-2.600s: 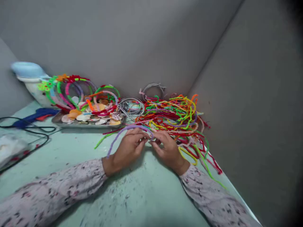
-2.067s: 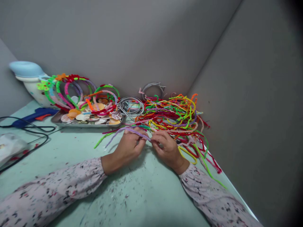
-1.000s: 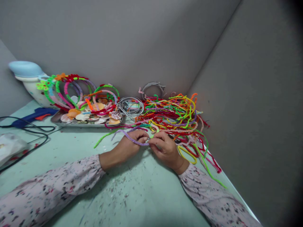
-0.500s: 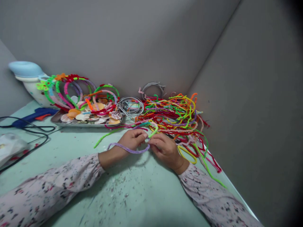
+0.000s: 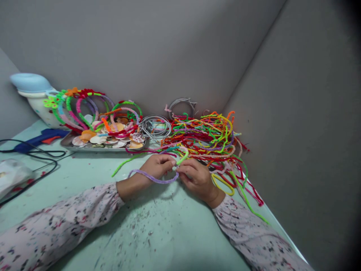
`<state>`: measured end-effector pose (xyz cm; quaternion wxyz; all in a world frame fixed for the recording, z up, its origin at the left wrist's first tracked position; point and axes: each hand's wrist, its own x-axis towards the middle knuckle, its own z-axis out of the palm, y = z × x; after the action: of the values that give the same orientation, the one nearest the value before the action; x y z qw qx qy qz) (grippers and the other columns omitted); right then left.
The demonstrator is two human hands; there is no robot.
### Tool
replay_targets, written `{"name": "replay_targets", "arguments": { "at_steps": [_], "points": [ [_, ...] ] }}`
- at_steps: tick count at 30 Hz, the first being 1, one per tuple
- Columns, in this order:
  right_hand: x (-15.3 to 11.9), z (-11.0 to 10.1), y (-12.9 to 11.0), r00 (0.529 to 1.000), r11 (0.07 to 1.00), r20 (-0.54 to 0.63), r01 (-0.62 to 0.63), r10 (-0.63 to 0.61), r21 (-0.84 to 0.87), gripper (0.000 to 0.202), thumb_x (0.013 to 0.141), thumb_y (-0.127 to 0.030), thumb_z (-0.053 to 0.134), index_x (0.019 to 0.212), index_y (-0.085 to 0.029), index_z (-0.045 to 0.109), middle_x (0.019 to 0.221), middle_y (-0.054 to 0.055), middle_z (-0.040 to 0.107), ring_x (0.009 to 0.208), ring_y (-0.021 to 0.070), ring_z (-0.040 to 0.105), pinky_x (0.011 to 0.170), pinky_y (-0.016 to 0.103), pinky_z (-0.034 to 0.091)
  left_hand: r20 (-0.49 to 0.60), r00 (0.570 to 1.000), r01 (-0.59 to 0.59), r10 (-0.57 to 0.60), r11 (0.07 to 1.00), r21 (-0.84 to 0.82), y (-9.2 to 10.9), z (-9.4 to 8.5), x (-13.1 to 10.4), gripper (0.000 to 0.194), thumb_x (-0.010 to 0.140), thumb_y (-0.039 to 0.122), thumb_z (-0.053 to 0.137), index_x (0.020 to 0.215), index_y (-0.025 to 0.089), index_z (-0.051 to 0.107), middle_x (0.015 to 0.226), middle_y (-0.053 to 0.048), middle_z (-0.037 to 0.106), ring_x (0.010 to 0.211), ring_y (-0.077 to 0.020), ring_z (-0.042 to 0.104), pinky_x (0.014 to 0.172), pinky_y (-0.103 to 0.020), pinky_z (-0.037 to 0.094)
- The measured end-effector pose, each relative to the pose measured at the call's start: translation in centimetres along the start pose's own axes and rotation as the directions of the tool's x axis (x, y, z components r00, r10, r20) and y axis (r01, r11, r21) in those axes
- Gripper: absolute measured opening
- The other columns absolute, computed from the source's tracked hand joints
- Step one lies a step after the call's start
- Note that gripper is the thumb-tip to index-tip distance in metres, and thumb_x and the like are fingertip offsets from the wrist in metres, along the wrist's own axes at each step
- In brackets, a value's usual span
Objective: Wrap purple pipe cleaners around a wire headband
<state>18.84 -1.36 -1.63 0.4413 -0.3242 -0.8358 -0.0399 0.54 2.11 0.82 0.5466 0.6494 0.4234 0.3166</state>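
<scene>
My left hand [image 5: 158,166] and my right hand [image 5: 197,180] meet fingertip to fingertip above the table. Between them they pinch a fuzzy pipe-cleaner hoop [image 5: 156,180]. Its purple length curves in front of my left wrist, while a light green stretch [image 5: 184,155] bends up behind the fingers. Both hands are closed, thumbs against forefingers, at the spot where the purple and green parts come together. The exact join is partly hidden by the fingertips.
Behind my right hand lies a tangled heap of coloured pipe cleaners [image 5: 208,131]. Coiled grey wire [image 5: 156,127] sits beside a metal tray [image 5: 104,149] of shells and finished hoops. At left are a blue glue gun [image 5: 34,141], its black cord, and a white-and-blue container [image 5: 42,107].
Hardly anything differs. Both hands keep their place on the hoop, with only a very slight shift of the fingers and left forearm.
</scene>
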Motion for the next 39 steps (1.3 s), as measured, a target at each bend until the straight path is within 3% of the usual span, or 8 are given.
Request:
{"name": "replay_targets", "arguments": {
  "at_steps": [16, 25, 39],
  "points": [
    [-0.03, 0.05, -0.03, 0.999, 0.999, 0.03, -0.028, 0.028, 0.019, 0.016, 0.083, -0.012, 0.057, 0.093, -0.023, 0.063, 0.09, 0.004, 0.064, 0.082, 0.0155, 0.063, 0.072, 0.027, 0.053, -0.031, 0.999, 0.016, -0.017, 1.0, -0.016, 0.01, -0.08, 0.03, 0.02, 0.07, 0.033, 0.063, 0.07, 0.014, 0.067, 0.055, 0.001, 0.057, 0.051, -0.0105, 0.048, 0.054, -0.025, 0.036],
    [0.05, 0.0, -0.06, 0.999, 1.0, 0.03, -0.024, 0.024, 0.014, 0.015, 0.082, -0.012, 0.057, 0.093, -0.022, 0.062, 0.09, 0.005, 0.064, 0.082, 0.0161, 0.062, 0.071, 0.029, 0.054, -0.047, 0.996, 0.071, -0.074, 0.995, -0.07, 0.34, 0.08, -0.08, 0.013, 0.071, 0.025, 0.064, 0.07, 0.013, 0.068, 0.055, 0.002, 0.057, 0.05, -0.0095, 0.047, 0.054, -0.024, 0.037],
    [0.01, 0.06, -0.08, 0.999, 0.999, 0.039, -0.031, 0.03, 0.024, 0.015, 0.082, -0.012, 0.056, 0.093, -0.021, 0.061, 0.09, 0.005, 0.064, 0.083, 0.0162, 0.062, 0.071, 0.029, 0.053, -0.066, 0.996, 0.05, -0.051, 0.998, -0.029, 0.1, 0.1, -0.03, 0.016, 0.072, 0.027, 0.064, 0.071, 0.012, 0.069, 0.056, 0.001, 0.057, 0.051, -0.0093, 0.046, 0.053, -0.024, 0.035]
  ]
}}
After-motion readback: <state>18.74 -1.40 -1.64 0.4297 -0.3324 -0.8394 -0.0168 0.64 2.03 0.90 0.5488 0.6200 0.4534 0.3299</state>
